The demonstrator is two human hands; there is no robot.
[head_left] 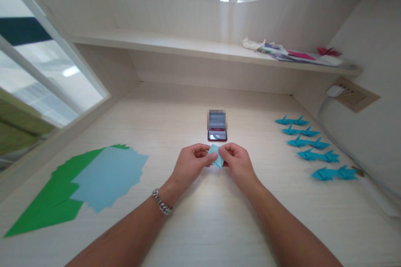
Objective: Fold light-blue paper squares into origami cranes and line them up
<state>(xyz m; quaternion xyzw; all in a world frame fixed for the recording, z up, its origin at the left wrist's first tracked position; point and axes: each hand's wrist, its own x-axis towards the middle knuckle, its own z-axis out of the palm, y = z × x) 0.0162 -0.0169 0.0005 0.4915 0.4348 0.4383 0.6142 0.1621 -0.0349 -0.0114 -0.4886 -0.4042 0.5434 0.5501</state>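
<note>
centrally, near the middle of a pale, wood-grained surface (175,112), a person's two bare hands come close together, both pinching one small light blue piece of folded paper (214,150). the left hand (189,162) grips its left side, thumb across the front; the right hand (240,162) grips the right side between thumb and fingers. a chunky silver chain bracelet (162,202) circles the left wrist. just beyond the paper is a red-edged phone (217,134), its upper part blurred out. at left, a fanned stack of light blue paper sheets (108,177) overlaps a spread of bright green paper sheets (40,208). at right, bright blue folded-paper birds (320,144) stand in five rows of two, near a pale cable (340,148). behind, a long pale shelf (188,46) carries loose papers (288,54).
</note>
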